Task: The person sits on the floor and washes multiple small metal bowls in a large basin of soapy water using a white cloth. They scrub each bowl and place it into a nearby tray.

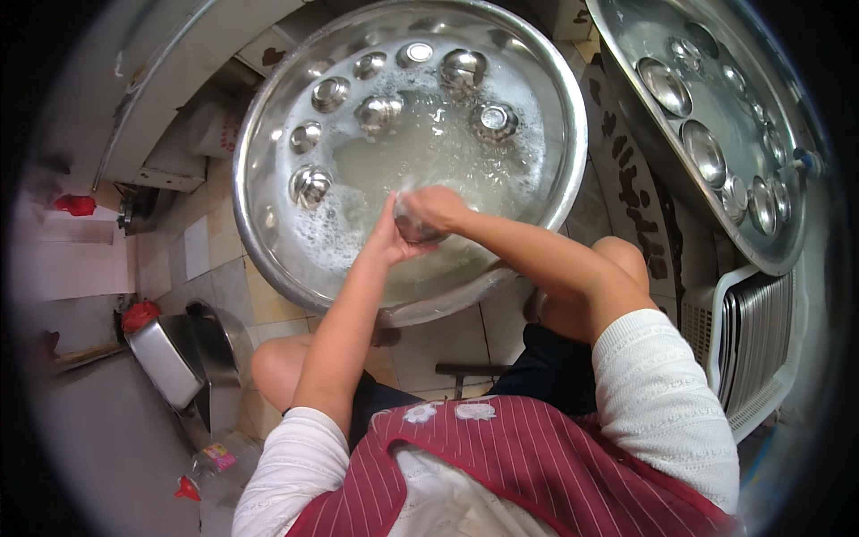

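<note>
A large round metal basin (245, 201) of soapy water stands before me. Above its near half, my left hand (394, 235) holds a small metal bowl (417, 229) from the left and below. My right hand (436, 207) is at the top of this bowl, partly blurred; whether it holds anything else against the bowl cannot be told. Several small metal bowls float around the left and far sides, among them one at the left (310, 187), one near the middle (379, 114) and one at the right (494, 122).
At the upper right, a second metal basin (704, 221) holds water and metal bowls. Below it, a white plastic basket (718, 288) holds upright metal trays (755, 342). Rectangular metal containers (164, 359) and a plastic bottle (225, 456) are at the lower left.
</note>
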Demonstrator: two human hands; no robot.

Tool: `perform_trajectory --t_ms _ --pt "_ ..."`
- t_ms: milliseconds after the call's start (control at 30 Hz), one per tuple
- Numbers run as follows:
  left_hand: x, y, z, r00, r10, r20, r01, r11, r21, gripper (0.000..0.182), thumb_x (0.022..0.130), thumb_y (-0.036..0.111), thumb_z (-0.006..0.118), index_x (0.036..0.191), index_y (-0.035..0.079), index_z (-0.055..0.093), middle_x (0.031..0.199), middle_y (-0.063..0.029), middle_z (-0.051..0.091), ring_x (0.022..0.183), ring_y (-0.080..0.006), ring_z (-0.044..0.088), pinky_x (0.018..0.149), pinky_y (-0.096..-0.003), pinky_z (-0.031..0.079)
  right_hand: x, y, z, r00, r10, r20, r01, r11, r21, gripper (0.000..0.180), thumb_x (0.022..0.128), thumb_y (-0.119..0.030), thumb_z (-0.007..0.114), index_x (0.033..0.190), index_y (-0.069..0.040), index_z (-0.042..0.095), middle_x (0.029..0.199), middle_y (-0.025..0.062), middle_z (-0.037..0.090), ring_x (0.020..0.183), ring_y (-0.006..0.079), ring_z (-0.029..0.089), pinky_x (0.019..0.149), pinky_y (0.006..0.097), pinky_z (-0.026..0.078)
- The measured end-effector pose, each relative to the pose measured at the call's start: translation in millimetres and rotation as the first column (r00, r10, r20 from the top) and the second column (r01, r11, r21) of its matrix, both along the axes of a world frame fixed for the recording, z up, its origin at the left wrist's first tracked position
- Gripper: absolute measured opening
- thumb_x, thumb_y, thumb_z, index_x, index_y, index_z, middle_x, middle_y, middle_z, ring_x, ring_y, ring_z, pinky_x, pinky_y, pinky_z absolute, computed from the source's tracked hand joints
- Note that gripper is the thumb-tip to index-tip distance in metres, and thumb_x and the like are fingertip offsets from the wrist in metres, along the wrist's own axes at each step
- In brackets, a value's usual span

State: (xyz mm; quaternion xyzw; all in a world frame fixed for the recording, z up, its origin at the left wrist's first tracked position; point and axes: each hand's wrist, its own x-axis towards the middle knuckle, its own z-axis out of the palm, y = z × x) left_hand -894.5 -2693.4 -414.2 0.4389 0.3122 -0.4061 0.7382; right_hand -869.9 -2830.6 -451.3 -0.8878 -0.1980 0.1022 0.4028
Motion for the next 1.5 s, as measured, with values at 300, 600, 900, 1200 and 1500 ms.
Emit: perform_trajectory --t_ms 300,600,900,1200,1500 --pt "-8.5 -2.5 -32.5 0.979 -0.134 0.157 0.093 0.966 0.241 0.062 0.088 0.055 0.031 0.124 0.005 0.035 0.118 -0.0177 0.046 0.102 -0.0349 0.051 0.078 -0.0545 0.048 -3.5 3.3 -20.2 0.904 0.328 -0.274 -0.413 0.834 -0.366 0.018 0.074 -0.015 0.056 0.088 -0.005 0.062 0.097 0.0166 0.06 0.089 0.033 0.056 0.077 0.0399 0.043" --pt "-9.1 -11.8 -33.8 0.981 -0.163 0.104 0.138 0.966 0.219 0.06 0.089 0.055 0.023 0.128 0.01 0.03 0.123 -0.0179 0.042 0.101 -0.036 0.052 0.079 -0.0514 0.048 0.9 11.3 2.8 0.895 0.303 -0.326 -0.4 0.869 -0.291 0.027 0.074 -0.019 0.055 0.096 -0.004 0.062 0.091 0.0197 0.061 0.088 0.0329 0.059 0.076 0.0401 0.045" --pt "84.0 -34.2 39.6 0.168 -0.911 0.376 -0.543 0.233 0.807 0.047 0.076 0.02 0.059 0.118 0.004 0.044 0.106 -0.0274 0.049 0.092 -0.0406 0.053 0.074 -0.0407 0.045 -6.8 4.3 -24.3 0.986 0.075 -0.151 -0.149 0.814 -0.562 0.023 0.07 -0.013 0.06 0.09 -0.006 0.067 0.097 0.0136 0.062 0.089 0.0278 0.061 0.072 0.0366 0.05" --pt "264.9 -87.5 -36.1 0.63 -0.283 0.723 -0.096 0.896 0.434 0.087 0.074 0.06 0.053 0.135 0.004 0.024 0.14 -0.0179 0.023 0.129 -0.032 0.02 0.101 -0.0507 0.019 0.8 -6.9 32.3 0.956 0.22 -0.193 -0.291 0.788 -0.543 0.021 0.063 -0.007 0.064 0.084 -0.006 0.068 0.091 0.0134 0.064 0.086 0.0288 0.061 0.069 0.0386 0.049" --pt "162.7 -139.9 -118.6 0.931 0.171 0.323 -0.126 0.98 -0.157 0.026 0.08 0.028 0.061 0.094 0.007 0.056 0.095 -0.0094 0.059 0.088 -0.0254 0.055 0.08 -0.0413 0.042 15.6 -100.5 -2.9 0.844 -0.496 -0.203 0.448 0.861 -0.241 0.023 0.074 -0.015 0.053 0.088 0.003 0.06 0.095 0.0235 0.058 0.088 0.0388 0.057 0.072 0.0436 0.046"
